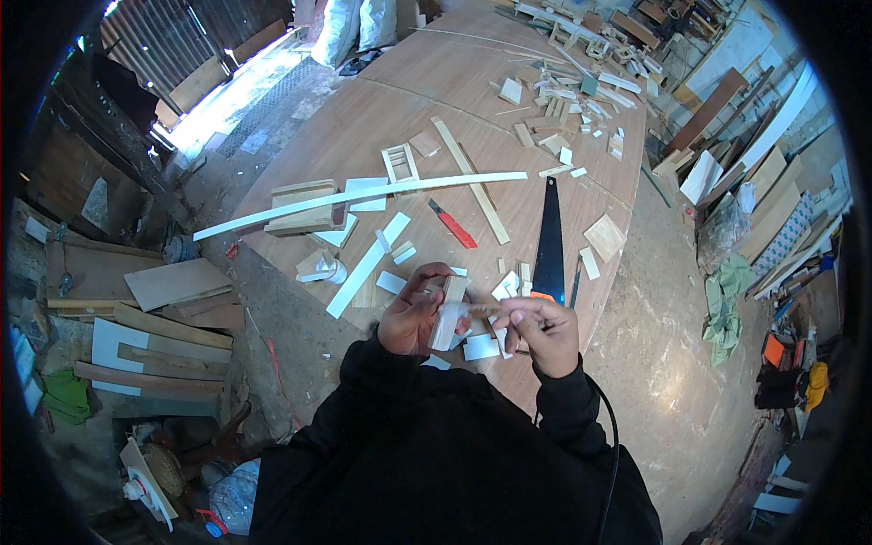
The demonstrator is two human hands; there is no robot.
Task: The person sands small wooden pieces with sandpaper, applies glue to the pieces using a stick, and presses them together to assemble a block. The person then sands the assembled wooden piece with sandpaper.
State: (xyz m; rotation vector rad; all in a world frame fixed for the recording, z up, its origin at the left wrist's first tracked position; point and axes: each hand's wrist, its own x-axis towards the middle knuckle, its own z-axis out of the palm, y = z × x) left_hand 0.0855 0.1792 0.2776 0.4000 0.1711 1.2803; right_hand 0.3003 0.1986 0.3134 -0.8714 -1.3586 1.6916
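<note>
Block point(451, 304) is held in the left hand point(407, 316), raised in front of the chest, over the near edge of the table point(363, 127). Its long axis is set nearly fore and aft: one end is pointed away from the body and turned slightly to the right, the other is pointed back toward the body and slightly to the left. The left fingers are clamped on the block, wrapped about its left side and far end. The right hand point(550, 338) is held just to the right, its index finger stretched leftward toward the block and its thumb brought near that finger. The space between is blurred, so whether anything thin is pinched there, or whether the block is touched, cannot be told.

Beyond the right hand a saw point(550, 238) is laid with its blade pointed away from the body, and a square point(604, 238) of wood is placed to its right. A red knife point(456, 227) is laid aslant past the block. A white strip point(368, 265) is set diagonally to the left, with a tub point(338, 272) beside it. Farther off, a long bent strip point(363, 194) is stretched across a box point(307, 221).
</note>
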